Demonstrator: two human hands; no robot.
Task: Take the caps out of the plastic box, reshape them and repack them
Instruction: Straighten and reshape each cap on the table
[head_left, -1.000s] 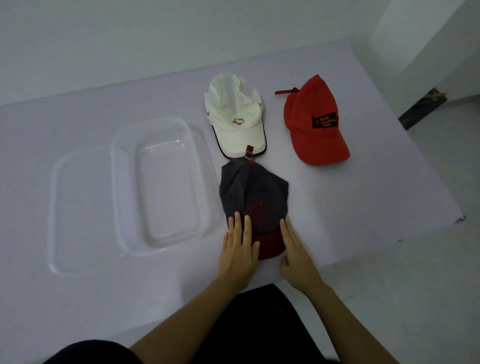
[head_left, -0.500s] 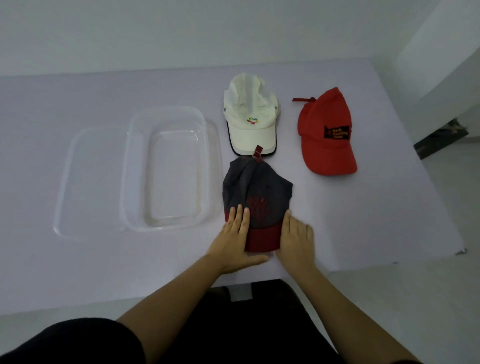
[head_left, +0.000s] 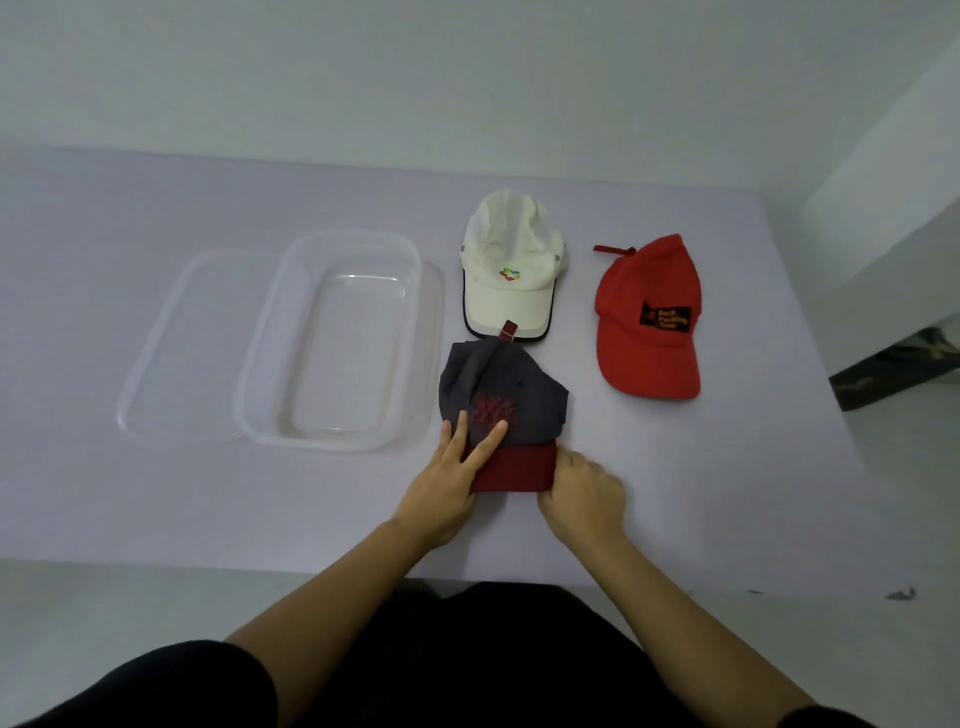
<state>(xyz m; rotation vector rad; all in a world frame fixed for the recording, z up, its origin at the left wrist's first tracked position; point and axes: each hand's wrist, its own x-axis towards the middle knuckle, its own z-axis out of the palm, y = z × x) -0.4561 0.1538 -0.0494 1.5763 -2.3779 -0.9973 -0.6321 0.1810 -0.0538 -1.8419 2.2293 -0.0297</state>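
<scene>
A dark grey cap (head_left: 511, 387) with a dark red brim lies flattened near the table's front edge. My left hand (head_left: 452, 478) rests flat on its left side, fingers spread over the crown and brim. My right hand (head_left: 584, 493) is curled at the right end of the brim, fingers tucked against it. Behind it lies a white cap (head_left: 511, 270), and a red cap (head_left: 649, 317) lies to the right. The clear plastic box (head_left: 332, 441) stands empty to the left of the grey cap.
The box's clear lid (head_left: 166, 358) lies flat on the table, partly under the box's left side. The table's right edge drops to the floor past the red cap. A white wall runs along the back of the table.
My right hand has curled from flat to bent fingers at the brim's right end. My left hand has slid further onto the cap. The view has tilted and shifted.
</scene>
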